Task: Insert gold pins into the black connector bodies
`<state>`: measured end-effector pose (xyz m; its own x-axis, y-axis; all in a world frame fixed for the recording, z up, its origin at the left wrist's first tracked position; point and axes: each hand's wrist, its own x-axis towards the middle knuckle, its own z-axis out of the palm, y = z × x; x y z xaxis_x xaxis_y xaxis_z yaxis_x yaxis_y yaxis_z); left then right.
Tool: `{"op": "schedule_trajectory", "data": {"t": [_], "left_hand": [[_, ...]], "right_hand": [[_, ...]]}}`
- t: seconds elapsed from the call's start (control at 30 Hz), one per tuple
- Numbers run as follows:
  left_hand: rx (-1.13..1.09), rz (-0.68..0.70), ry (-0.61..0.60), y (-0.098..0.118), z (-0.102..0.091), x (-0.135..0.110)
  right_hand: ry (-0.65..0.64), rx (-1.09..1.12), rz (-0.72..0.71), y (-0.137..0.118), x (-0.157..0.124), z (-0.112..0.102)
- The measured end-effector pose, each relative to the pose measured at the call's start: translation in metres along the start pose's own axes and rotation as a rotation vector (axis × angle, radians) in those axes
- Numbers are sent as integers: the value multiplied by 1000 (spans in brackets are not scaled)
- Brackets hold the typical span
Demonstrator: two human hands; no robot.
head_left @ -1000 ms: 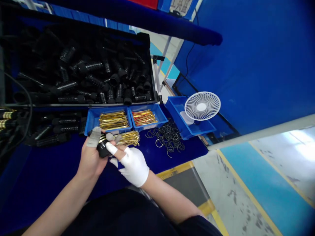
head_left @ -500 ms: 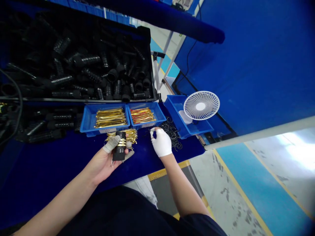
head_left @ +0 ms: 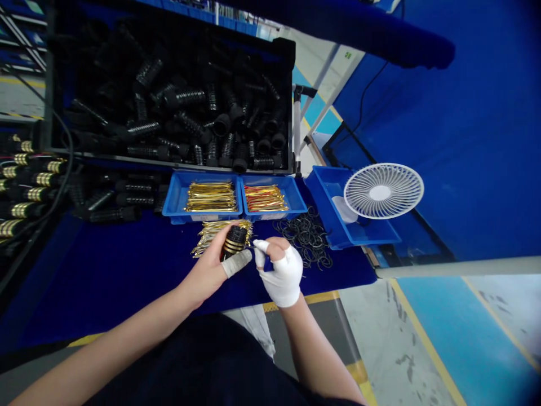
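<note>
My left hand (head_left: 207, 272) grips a black cylindrical connector (head_left: 234, 242) with gold bands, a grey finger cot on its thumb. My right hand (head_left: 281, 273), in a white glove, is pinched at the fingertips right next to the connector. Something thin may be between those fingertips, but it is too small to tell. Just behind the connector lies a loose bunch of gold strips (head_left: 215, 234) on the dark blue table mat (head_left: 127, 270). Black rings (head_left: 302, 237) lie in a heap right of my right hand.
Two blue bins hold gold strips (head_left: 210, 197) and red-and-gold strips (head_left: 265, 198). Behind them stands a black case (head_left: 169, 96) full of black connectors. More connectors (head_left: 127, 198) lie on the left. A white fan (head_left: 383, 190) sits over a blue tray (head_left: 333, 208) at right.
My right hand has moved left and down, from the black rings to beside the connector. The connector now tilts, its top toward the upper right. The view has shifted slightly.
</note>
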<state>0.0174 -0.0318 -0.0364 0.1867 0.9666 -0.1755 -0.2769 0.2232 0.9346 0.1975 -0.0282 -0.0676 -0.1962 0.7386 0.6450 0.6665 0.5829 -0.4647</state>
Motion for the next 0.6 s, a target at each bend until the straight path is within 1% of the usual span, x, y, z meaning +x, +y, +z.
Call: {"op": "schedule_trajectory", "data": {"t": [0.13,0.2,0.27,0.33,0.4,0.47,0.5,0.53,0.6], "left_hand": [[94,83,18,-2,-4,1],[184,133,42,-2,-6,2],[238,170,62,-1,-7,4],[235,157,33,1,-8,3],[176,74,-64,3,-8,0],[106,-16,-153,6,-10,-5],[89,-38,-165,7,-11,-8],[94,-41,-152,9,-12,-11],[140,-20,-55,10,-9,-13]], "right_hand": [[-111,-137,11,-4,1,-1],[-170,-129,37,-8,2,-3],[-190,-14,132,-12,4,-2],[-180,183,293,-14,5,0],[-203,388,440,-14,6,3],[-289,558,516,-15,7,4],[-319,626,537,-17,8,4],[-323,675,551,-19,9,4],[-270,718,545,-23,11,2]]}}
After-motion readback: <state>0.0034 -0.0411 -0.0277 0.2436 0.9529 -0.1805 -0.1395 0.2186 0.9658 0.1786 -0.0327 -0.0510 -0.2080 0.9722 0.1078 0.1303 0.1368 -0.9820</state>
